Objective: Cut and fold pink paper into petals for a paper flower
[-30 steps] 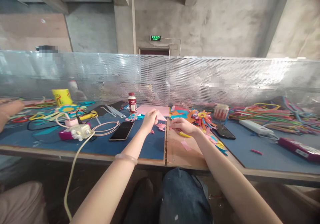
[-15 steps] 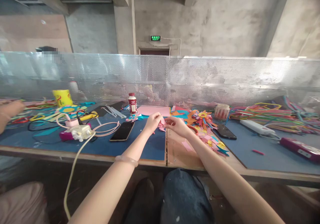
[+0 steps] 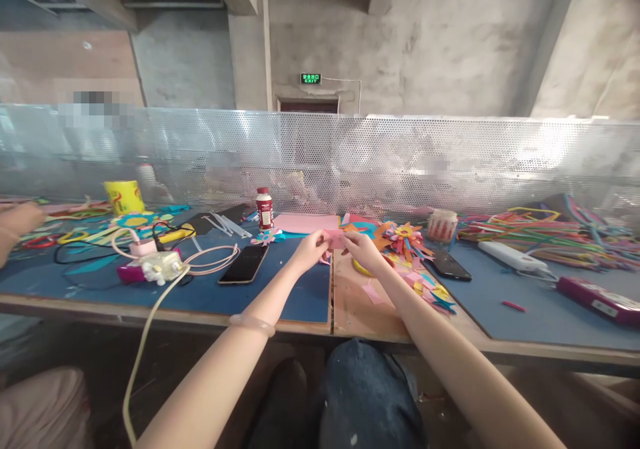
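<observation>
Above the table's middle, my left hand (image 3: 311,249) pinches the left edge of a small piece of pink paper (image 3: 334,239). The fingers of my right hand (image 3: 363,250) grip its right edge, so the paper spans the gap between both hands. Just beyond lies a larger pink sheet (image 3: 307,223). Cut paper pieces (image 3: 417,282) in pink, yellow and blue are scattered beside my right forearm, with an orange paper flower (image 3: 404,233) behind them.
A red bottle (image 3: 265,209) stands behind a phone (image 3: 244,264) on the left. Cables and a power strip (image 3: 155,267) lie farther left, near another person's hand (image 3: 23,225). On the right are a second phone (image 3: 450,264), a jar (image 3: 442,226) and colourful strips (image 3: 530,235).
The pink paper is now held up flat between my hands. My right hand has moved slightly right, and a yellow ring-like item shows beside it.
</observation>
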Demonstrator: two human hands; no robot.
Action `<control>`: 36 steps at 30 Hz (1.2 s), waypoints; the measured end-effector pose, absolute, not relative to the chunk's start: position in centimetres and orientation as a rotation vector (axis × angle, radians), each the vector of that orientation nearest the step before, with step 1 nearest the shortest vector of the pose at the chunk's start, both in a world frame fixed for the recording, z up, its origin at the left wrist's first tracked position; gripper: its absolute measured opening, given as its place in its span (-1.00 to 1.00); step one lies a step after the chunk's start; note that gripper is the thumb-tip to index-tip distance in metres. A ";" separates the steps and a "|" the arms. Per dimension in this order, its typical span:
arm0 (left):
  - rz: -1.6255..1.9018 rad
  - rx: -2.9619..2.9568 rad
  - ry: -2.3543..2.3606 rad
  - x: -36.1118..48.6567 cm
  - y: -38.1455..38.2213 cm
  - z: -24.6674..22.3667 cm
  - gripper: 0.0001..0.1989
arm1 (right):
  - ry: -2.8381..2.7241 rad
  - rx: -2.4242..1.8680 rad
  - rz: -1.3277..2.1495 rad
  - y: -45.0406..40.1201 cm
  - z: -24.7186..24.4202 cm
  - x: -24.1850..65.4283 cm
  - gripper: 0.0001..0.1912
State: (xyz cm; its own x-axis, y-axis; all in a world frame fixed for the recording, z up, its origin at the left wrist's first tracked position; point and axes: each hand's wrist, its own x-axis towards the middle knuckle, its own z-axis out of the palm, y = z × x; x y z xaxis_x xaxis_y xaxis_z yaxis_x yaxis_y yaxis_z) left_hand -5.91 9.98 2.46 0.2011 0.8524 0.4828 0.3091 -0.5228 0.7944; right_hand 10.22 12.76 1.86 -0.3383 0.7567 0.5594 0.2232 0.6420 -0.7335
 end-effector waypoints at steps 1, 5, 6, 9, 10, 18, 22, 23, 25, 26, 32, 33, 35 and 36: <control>1.309 1.922 1.070 -5.9 10.0 2.5 -0.91 | -1.861 -0.774 0.695 13.0 1.7 10.3 -0.72; 1.334 1.768 1.009 -6.0 10.1 2.7 -0.89 | -1.785 -0.698 0.917 13.9 1.3 10.5 -0.74; 1.342 1.714 0.994 -6.0 10.1 2.7 -0.84 | -1.762 -0.662 0.995 13.9 1.2 10.5 -0.74; 1.348 1.584 0.950 -6.2 10.2 2.6 -0.80 | -1.711 -0.584 1.157 13.7 1.3 10.5 -0.70; 1.346 1.554 0.928 -6.3 10.3 2.6 -0.82 | -1.698 -0.577 1.179 13.6 1.3 10.5 -0.69; 1.319 1.349 0.686 -6.5 10.8 2.2 -0.81 | -1.520 -0.498 1.365 13.2 1.7 10.6 -0.74; 1.204 1.234 0.655 -6.7 11.2 2.2 -0.82 | -1.551 -0.541 1.284 13.5 1.5 10.7 -0.75; 1.180 1.201 0.658 -6.8 11.3 2.2 -0.78 | -1.582 -0.557 1.242 13.6 1.4 10.7 -0.75; 1.162 1.156 0.696 -6.8 11.4 2.3 -0.69 | -1.667 -0.590 1.145 13.7 1.3 10.7 -0.74; 1.164 1.155 0.727 -6.8 11.4 2.3 -0.67 | -1.713 -0.604 1.103 13.8 1.2 10.8 -0.73; 1.187 1.287 0.829 -6.7 11.1 2.0 -0.77 | -1.840 -0.630 0.967 13.8 1.2 11.0 -0.66; 1.188 1.304 0.830 -6.7 11.0 2.0 -0.78 | -1.846 -0.630 0.953 13.9 1.3 11.1 -0.65; 1.181 1.335 0.836 -6.7 10.9 1.9 -0.79 | -1.851 -0.636 0.940 13.9 1.4 11.2 -0.65; 1.176 1.350 0.843 -6.7 10.9 1.9 -0.79 | -1.850 -0.642 0.943 13.9 1.4 11.3 -0.65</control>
